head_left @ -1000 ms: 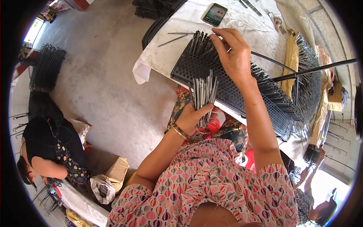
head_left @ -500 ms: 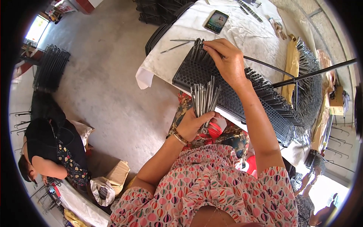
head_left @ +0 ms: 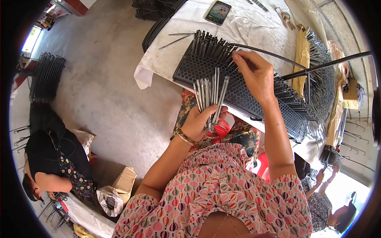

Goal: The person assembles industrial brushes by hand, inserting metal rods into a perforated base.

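Observation:
My left hand (head_left: 198, 123) is closed round a bundle of thin silvery metal rods (head_left: 207, 93), which fan out upward above my lap. Over the black perforated rack (head_left: 222, 73), my right hand (head_left: 258, 77) pinches with thumb and forefinger at the top of a thin dark rod, whose exact end is partly hidden by the fingertips. Many similar dark rods (head_left: 210, 45) stand upright in the far rows of the rack's holes, left of my right hand. More of them (head_left: 295, 97) fill the rack's right part. The nearer holes show bare.
A white cloth (head_left: 158, 63) covers the table; two loose rods (head_left: 174, 41) and a phone (head_left: 218, 12) lie on it. A black bar (head_left: 329, 65) crosses at right, beside a large heap of rods (head_left: 319, 71). One person (head_left: 55, 154) bends at left, another (head_left: 317, 198) sits lower right.
My right hand has moved right along the rack, away from its far left corner. The view has shifted slightly, and the rods standing at that corner are now uncovered. My left hand still holds its bundle.

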